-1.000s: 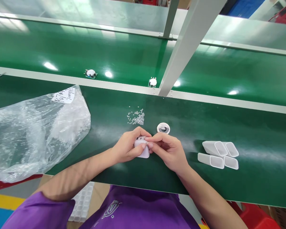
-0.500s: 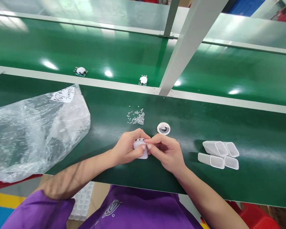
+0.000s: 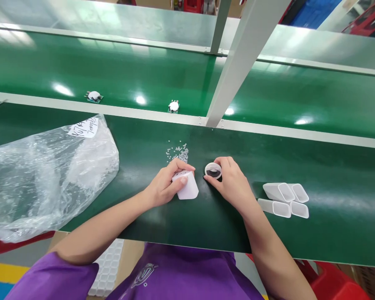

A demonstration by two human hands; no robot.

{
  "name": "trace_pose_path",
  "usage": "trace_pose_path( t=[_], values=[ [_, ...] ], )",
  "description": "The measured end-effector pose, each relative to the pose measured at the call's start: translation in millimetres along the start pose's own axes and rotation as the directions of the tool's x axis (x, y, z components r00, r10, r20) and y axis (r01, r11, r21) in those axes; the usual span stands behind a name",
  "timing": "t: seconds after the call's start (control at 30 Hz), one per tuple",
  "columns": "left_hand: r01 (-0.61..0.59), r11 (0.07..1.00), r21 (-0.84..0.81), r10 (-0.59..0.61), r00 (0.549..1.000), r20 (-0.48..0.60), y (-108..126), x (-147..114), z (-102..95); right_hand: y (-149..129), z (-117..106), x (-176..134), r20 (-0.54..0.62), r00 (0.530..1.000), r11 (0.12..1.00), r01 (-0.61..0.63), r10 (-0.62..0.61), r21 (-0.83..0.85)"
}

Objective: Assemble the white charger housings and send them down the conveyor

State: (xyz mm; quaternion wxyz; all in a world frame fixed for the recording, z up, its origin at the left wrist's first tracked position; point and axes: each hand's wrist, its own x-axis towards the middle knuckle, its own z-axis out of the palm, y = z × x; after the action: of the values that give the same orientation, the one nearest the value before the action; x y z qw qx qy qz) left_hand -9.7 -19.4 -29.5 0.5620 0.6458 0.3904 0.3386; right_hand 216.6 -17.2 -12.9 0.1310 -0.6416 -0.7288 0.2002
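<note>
From the head view, the only angle on this bench, I take the pile of tiny clear bits [image 3: 183,154] as my mark. Just on the wearer's side of it, the left hand [image 3: 164,183] pinches a small white housing [image 3: 187,187], thumb on the near face, fingers curled over the far edge, where a few dark slots show. To the right of the pile and a little nearer the wearer, the right hand [image 3: 234,179] has thumb and fingers closed about the rim of a round white-rimmed piece [image 3: 213,171] with a dark middle; whether it's clear of the bench I can't tell.

The housing looks to me like light, stiff plastic, smooth enough to slide in dry fingers. I'd grip it by opposite side walls and keep off the slotted end. The round piece seems light too; its outer rim looks the sensible hold, leaving the middle untouched.

Well to the right of the pile lie four white open-ended shells [image 3: 273,190], probably easy to knock. Left of it slumps a clear plastic bag [image 3: 53,175]. Beyond it sits a small circuit board [image 3: 174,107], which I'd lift by its edges.
</note>
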Motion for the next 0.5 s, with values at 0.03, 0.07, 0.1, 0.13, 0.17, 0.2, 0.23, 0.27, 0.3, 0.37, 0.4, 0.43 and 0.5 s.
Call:
trace_pose_path(
  t=[0.03,0.07,0.1,0.13,0.17,0.2,0.23,0.27,0.3,0.37,0.4,0.43,0.5],
  values=[
    [-0.006,1.0,-0.011,0.006,1.0,-0.001,-0.8,0.1,0.0,-1.1,0.6,0.1,0.018,1.0,0.999,-0.008,0.007,0.043],
    [-0.013,1.0,-0.022,0.013,1.0,-0.001,-1.6,0.3,-0.1,-3.0,0.4,0.2,0.037,0.999,0.995,-0.014,0.01,0.103],
    [-0.019,0.999,-0.032,0.019,1.0,-0.001,-2.3,0.6,-0.2,-5.5,-0.4,0.1,0.059,0.998,0.984,-0.015,0.005,0.179],
    [-0.02,0.999,-0.039,0.02,1.0,-0.002,-2.9,1.0,-0.2,-8.4,-1.7,-0.3,0.076,0.997,0.963,-0.01,-0.011,0.271],
    [-0.017,0.999,-0.043,0.017,1.0,0.0,-3.3,1.5,-0.1,-11.8,-3.4,-1.0,0.082,0.996,0.928,0.001,-0.034,0.374],
    [-0.012,0.999,-0.043,0.012,1.0,0.0,-3.4,2.1,0.1,-15.3,-5.0,-2.4,0.072,0.996,0.879,0.017,-0.058,0.477],
    [-0.007,0.999,-0.038,0.007,1.0,-0.001,-3.1,2.7,0.6,-18.9,-6.3,-4.3,0.044,0.997,0.823,0.032,-0.069,0.568],
    [-0.003,1.0,-0.029,0.003,1.0,-0.002,-2.3,3.3,1.1,-22.4,-7.1,-6.7,0.004,0.998,0.768,0.047,-0.065,0.639],
    [0.003,1.0,-0.016,-0.003,1.0,-0.002,-1.0,4.0,1.7,-25.6,-7.4,-9.6,-0.043,0.998,0.723,0.065,-0.049,0.688],
    [0.018,0.999,0.028,-0.018,1.0,0.001,3.1,5.4,3.0,-31.0,-5.9,-15.9,-0.138,0.99,0.678,0.108,-0.01,0.727],
    [0.028,0.998,0.06,-0.028,1.0,0.001,5.5,6.0,3.5,-33.0,-4.5,-18.7,-0.178,0.984,0.676,0.13,0.001,0.725],
    [0.038,0.995,0.095,-0.038,0.999,0.0,8.1,6.5,3.8,-34.7,-2.9,-21.2,-0.203,0.979,0.682,0.147,0.003,0.717],
    [0.052,0.986,0.156,-0.052,0.999,-0.005,12.6,7.2,4.2,-36.7,0.4,-24.5,-0.223,0.975,0.706,0.171,-0.019,0.687]
  ],
)
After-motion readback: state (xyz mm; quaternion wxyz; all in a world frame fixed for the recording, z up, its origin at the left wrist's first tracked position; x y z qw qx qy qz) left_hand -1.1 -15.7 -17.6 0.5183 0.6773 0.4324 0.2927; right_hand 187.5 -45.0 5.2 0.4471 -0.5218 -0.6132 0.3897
